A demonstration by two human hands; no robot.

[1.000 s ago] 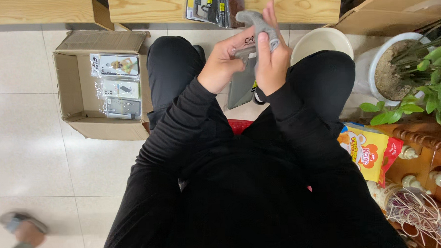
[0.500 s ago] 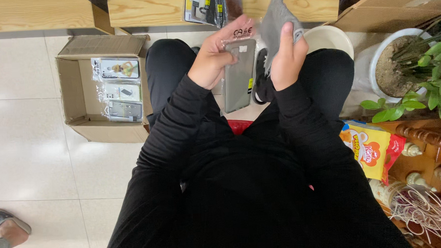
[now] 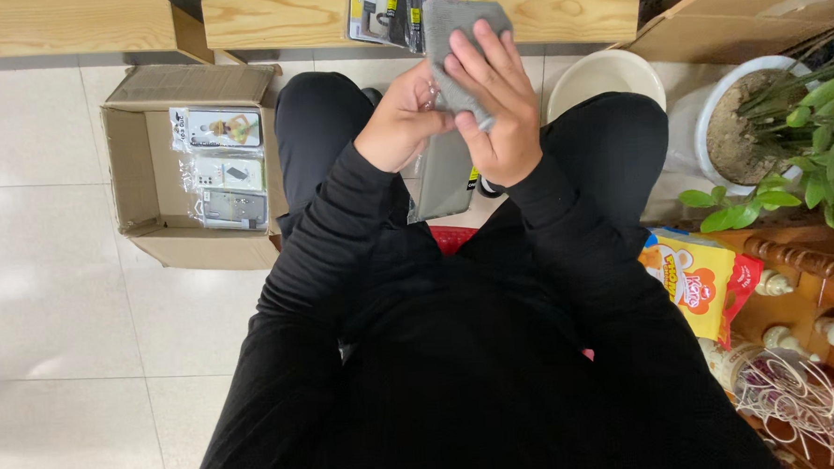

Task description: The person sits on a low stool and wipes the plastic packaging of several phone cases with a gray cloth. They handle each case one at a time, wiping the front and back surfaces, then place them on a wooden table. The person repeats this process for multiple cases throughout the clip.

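Both hands' grip (image 3: 449,111) on grey cloth (image 3: 455,36); packaged items (image 3: 222,168) in cardboard box (image 3: 133,172)

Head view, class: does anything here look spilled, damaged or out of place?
Nothing stands out. The right hand holds a grey cloth, the left hand touches it, and packets sit tidily in the cardboard box.

Both arms, sleeved in black, are reaching forward from the seated body and bending inward so the wrists are meeting above the knees. The right hand (image 3: 491,95) is lying on top, palm turned down, its fingers (image 3: 484,58) spreading and curling (thumb hidden underneath). The left hand (image 3: 401,123) is closing into a loose fist just beside it, knuckles touching the right palm.
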